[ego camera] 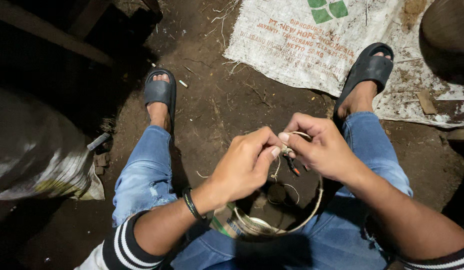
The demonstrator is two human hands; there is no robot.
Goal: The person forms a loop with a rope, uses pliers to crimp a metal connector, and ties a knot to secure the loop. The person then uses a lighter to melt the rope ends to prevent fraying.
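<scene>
Both hands are pinched shut on a pale string (286, 149), the left hand (242, 167) and right hand (319, 147) touching at a small knot between them, while a long loose loop hangs below, not yet tied.

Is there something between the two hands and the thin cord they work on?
Nothing visible. The left hand and right hand both pinch the thin cord directly at its knot, above an open can between the knees.
</scene>
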